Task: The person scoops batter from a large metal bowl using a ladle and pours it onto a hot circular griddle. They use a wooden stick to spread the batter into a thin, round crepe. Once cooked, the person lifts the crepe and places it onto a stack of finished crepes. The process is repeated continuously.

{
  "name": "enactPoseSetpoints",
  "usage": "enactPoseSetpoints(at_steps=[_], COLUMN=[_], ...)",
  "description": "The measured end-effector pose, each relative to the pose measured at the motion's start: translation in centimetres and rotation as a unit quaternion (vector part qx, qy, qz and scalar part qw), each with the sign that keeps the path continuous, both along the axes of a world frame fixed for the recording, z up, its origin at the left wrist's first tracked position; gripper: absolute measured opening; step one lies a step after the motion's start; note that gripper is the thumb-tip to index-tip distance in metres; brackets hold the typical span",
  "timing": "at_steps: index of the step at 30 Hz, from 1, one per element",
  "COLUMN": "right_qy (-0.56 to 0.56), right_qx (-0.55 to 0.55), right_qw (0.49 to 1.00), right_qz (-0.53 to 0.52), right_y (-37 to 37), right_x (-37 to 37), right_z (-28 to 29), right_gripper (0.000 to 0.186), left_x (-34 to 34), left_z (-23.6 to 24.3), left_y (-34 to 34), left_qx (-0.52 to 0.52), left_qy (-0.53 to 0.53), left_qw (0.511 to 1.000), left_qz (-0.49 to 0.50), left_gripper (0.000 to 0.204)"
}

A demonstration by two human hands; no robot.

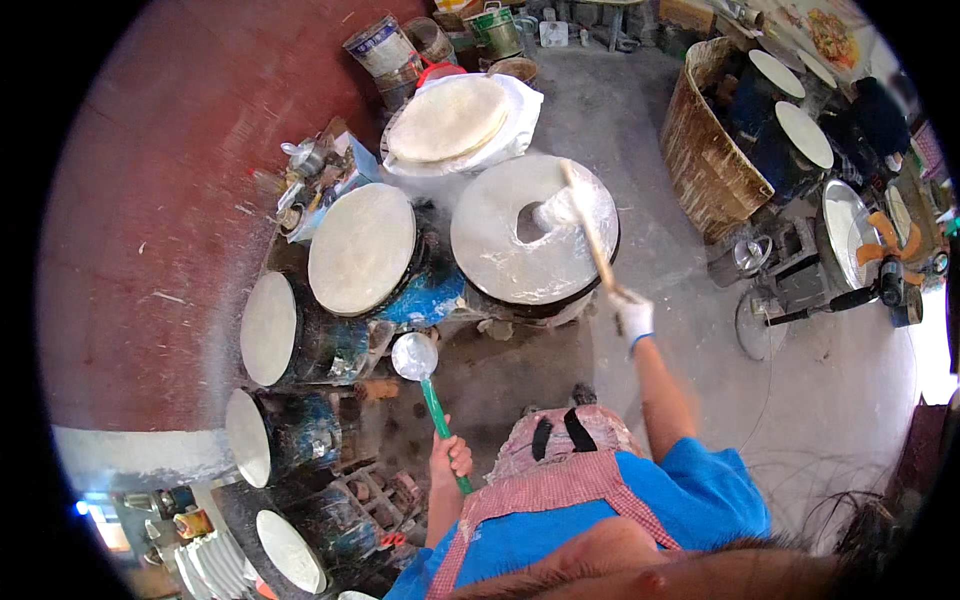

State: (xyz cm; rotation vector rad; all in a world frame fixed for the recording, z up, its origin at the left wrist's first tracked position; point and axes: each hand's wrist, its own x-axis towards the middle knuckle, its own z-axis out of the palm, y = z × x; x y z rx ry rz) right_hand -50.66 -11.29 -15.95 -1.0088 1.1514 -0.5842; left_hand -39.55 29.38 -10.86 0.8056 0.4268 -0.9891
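Note:
My left hand is wrapped round the green handle of a ladle, whose round bowl is coated white and points away from me. My right hand, in a white glove, grips a long wooden stick. The stick's far end lies over a round griddle. A pale, wet layer covers most of that griddle, leaving a dark round gap near its middle. Beside the gap, under the stick, is a whiter patch of batter; the stick's exact contact with it is unclear.
Several round griddles with pale sheets, such as the nearest one, curve down the left side. Stacked thin round pancakes lie on white cloth behind. At right stand a brown curved screen and an orange-bladed fan.

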Motion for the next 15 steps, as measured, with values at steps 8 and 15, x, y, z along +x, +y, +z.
enactPoseSetpoints(at_steps=[8, 15], right_qy=[0.016, 0.049], right_qx=[0.016, -0.001], right_qw=[1.0, 0.993], right_qz=[-0.001, 0.107], right_y=[-0.8, 3.5], right_x=[-2.1, -1.2], right_z=[-2.7, -4.5], right_gripper=[0.033, 0.032], left_x=[1.0, 1.8], left_z=[0.6, -0.4], left_y=[0.5, 0.0], left_qx=[-0.008, -0.008], left_qy=[0.026, 0.08], left_qw=[1.0, 0.997], left_qz=[0.006, 0.022], left_gripper=[0.045, 0.046])
